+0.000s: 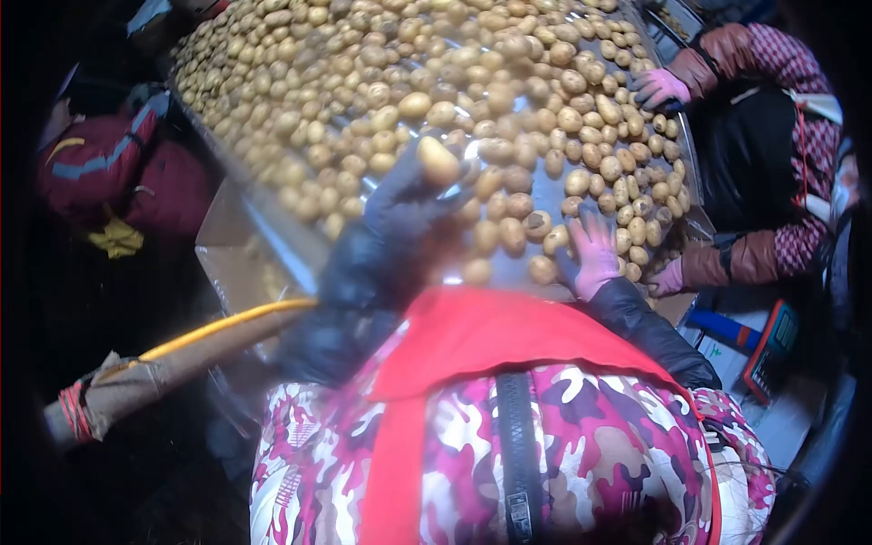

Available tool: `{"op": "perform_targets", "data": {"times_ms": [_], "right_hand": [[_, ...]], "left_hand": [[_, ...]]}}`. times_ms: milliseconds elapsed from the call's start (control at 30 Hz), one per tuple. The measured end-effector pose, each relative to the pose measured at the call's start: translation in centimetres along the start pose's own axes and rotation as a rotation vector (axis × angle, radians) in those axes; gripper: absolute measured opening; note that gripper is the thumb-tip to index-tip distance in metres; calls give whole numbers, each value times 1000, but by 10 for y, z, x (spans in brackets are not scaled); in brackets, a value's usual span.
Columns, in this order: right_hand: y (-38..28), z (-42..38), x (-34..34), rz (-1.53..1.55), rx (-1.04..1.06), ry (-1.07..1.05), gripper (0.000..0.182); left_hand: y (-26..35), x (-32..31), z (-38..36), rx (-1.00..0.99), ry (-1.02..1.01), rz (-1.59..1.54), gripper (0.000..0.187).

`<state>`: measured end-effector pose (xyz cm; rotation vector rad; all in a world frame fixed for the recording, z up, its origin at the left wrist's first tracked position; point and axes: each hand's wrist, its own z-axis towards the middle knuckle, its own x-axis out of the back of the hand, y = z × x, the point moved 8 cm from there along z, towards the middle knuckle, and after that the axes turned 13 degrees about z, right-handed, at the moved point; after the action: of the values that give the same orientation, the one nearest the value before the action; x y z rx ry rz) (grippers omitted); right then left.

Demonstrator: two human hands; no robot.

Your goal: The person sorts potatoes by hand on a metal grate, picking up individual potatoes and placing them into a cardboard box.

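Observation:
My left hand, in a dark grey glove and smeared by motion, is raised over the sorting surface and closed round a potato. The potato's pale yellow end sticks out past the fingers. Lower and to the right, my right hand wears a pink glove with dark fingertips. Its fingers are spread out at the edge of the loose potatoes, next to a potato with a dark blemish. Nothing shows in its grasp.
A metal-sided sorting table full of potatoes spans the view. Two gloved hands of a co-worker work at its right edge. Another person in maroon is at the left. A pole with a yellow strip and a cardboard box stand lower left.

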<state>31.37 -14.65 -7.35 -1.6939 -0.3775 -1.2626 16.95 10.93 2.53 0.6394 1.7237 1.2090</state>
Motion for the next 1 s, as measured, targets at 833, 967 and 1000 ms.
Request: {"op": "perform_targets", "data": {"times_ms": [833,967,1000], "right_hand": [[30,5,-30,-117,455,22,55],[40,14,-29,-58,235,3,57],[42,13,-28,-79,417,47,55]], "left_hand": [[-152,160,-331,46,1041,-292,54],[-180,215,-478,-52,1490,-518,49],[-185,225,-511,-50,1543,-544,49]]}}
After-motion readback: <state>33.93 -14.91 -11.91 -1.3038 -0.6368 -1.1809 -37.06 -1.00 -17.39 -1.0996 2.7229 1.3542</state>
